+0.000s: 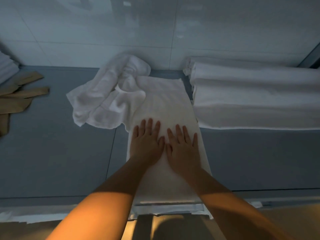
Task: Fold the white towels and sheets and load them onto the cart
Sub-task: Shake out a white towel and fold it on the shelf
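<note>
Hands lie flat, side by side: left hand (146, 144) and right hand (184, 149) press straight-fingered on a long folded white towel (166, 104) spread on the grey surface (52, 153). Crumpled towels (107, 94) touch its left edge; folded sheets (251, 96) lie just right.

White folded towel (166, 108): soft matt cloth, fine terry nap. Crumpled towel (107, 94): same fluffy terry, rumpled. Stacked sheets (256, 94): smoother woven cloth, matt, hemmed edge. Table (57, 153): smooth grey panels, dull sheen. Wall (103, 28): glossy tile, reflective. Tan items (19, 97): matt, paper-like or thin fabric, unclear which.
</note>
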A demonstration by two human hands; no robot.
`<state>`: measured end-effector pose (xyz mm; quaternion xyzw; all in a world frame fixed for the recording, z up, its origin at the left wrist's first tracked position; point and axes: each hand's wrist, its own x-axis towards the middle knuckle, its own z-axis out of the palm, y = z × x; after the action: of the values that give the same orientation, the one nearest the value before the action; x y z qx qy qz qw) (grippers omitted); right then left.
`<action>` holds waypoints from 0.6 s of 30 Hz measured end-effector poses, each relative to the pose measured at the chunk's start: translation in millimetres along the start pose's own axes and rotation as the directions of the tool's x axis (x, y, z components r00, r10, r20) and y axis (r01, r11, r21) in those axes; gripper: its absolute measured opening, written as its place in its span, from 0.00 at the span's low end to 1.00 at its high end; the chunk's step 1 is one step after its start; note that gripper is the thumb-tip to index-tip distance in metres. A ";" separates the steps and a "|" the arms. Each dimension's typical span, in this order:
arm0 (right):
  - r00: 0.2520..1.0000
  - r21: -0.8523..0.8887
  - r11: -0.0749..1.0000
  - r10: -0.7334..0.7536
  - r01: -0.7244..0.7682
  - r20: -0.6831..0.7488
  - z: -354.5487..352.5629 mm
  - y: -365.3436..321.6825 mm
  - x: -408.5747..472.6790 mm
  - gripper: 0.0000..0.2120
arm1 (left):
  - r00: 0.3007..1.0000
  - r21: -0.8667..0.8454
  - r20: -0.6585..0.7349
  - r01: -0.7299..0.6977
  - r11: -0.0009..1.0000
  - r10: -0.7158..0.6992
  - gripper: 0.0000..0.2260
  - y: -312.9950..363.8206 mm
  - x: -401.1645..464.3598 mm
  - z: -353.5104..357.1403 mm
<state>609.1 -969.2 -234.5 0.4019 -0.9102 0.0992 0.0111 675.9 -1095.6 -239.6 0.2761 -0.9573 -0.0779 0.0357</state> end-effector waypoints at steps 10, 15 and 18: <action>0.997 -0.022 1.000 0.013 -0.012 0.078 -2.5 1.7 -9.3 0.26 | 0.998 -0.010 -0.039 -0.043 0.999 0.043 0.25 6.4 -74.6 -8.7; 0.995 -0.018 0.999 -0.039 0.040 0.094 -3.7 -14.5 -43.7 0.25 | 1.000 -0.022 -0.014 -0.010 1.000 0.010 0.27 8.0 -81.0 -10.0; 0.997 -0.023 0.999 -0.046 0.047 0.065 -5.9 -5.5 -56.9 0.24 | 0.999 -0.054 -0.029 -0.042 0.998 0.041 0.24 2.7 -79.8 -8.5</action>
<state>651.2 -930.2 -233.4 0.4258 -0.9017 0.0746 -0.0108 742.9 -1051.8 -232.8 0.2561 -0.9598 -0.0993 0.0580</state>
